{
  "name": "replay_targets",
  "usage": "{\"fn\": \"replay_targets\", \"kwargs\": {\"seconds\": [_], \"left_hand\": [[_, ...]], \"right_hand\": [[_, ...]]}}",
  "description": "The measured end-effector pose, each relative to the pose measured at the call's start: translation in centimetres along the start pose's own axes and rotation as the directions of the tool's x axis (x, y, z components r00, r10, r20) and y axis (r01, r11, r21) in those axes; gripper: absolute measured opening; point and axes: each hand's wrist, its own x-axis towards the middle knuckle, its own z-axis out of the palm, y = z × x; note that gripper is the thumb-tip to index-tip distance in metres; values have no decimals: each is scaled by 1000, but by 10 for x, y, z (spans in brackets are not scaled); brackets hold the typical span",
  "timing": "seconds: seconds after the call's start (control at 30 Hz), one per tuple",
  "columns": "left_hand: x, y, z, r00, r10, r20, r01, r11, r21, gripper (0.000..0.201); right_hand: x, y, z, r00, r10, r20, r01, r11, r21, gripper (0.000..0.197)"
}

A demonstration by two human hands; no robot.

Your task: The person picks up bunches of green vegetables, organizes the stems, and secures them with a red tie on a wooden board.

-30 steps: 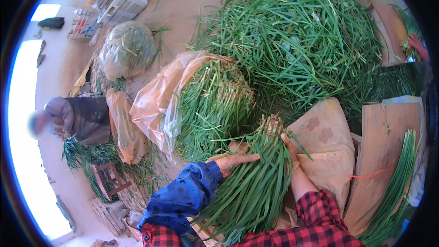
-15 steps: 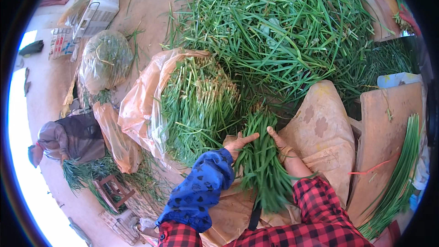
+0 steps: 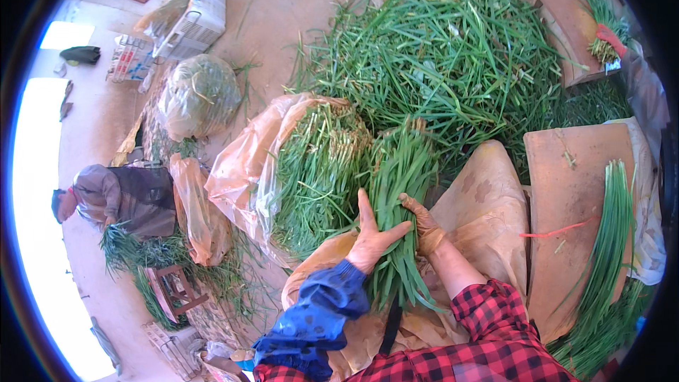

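Note:
A bunch of long green leaves, looking like garlic chives (image 3: 402, 163), stands between my hands with its pale cut ends pointing away from me. My left hand (image 3: 373, 239) clasps its left side, thumb laid across the front and index finger stretched along the leaves. From the right, my right hand (image 3: 423, 225) grips the same bunch, its fingers partly hidden behind the leaves. Just left sits a large stack of similar chives (image 3: 315, 184), pale ends up, in an orange plastic bag (image 3: 244, 163). A brown-stained cloth (image 3: 488, 198) covers my lap.
Ahead spreads a big loose heap of green leaves (image 3: 445, 56). At right, a board (image 3: 566, 205) carries a red tie (image 3: 559, 232) and long chives (image 3: 608, 240). A tied bunch (image 3: 607, 32) lies far right. Left are another person (image 3: 127, 194), a stool (image 3: 170, 290) and a white crate (image 3: 198, 18).
The bunch has been raised and pushed away from me, now upright beside the stack. My left hand has turned, fingers pointing away; my right hand has closed in on the bunch. The view has shifted.

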Motion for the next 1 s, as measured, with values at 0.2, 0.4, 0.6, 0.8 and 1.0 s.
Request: {"fn": "replay_targets", "kwargs": {"seconds": [0.2,0.4,0.6,0.8,1.0], "left_hand": [[-65,32,-14,981,-129,142,176,902,-395,110],[-103,56,-50,995,95,30,-91,990,-106,47],[-150,52,-113,986,139,95,-168,845,507,57],[-247,33,-141,983,-116,-145,186,603,776,64],[-298,-43,-171,984,-177,2,167,933,320,47]], "right_hand": [[-28,18,51,953,-107,285,142,984,-106,36],[-53,63,102,945,-18,326,93,972,-216,31],[-51,67,78,860,-144,490,151,988,25,59],[-38,46,12,918,-252,307,178,952,251,64],[8,18,-26,849,-41,526,76,996,-44,12]]}}
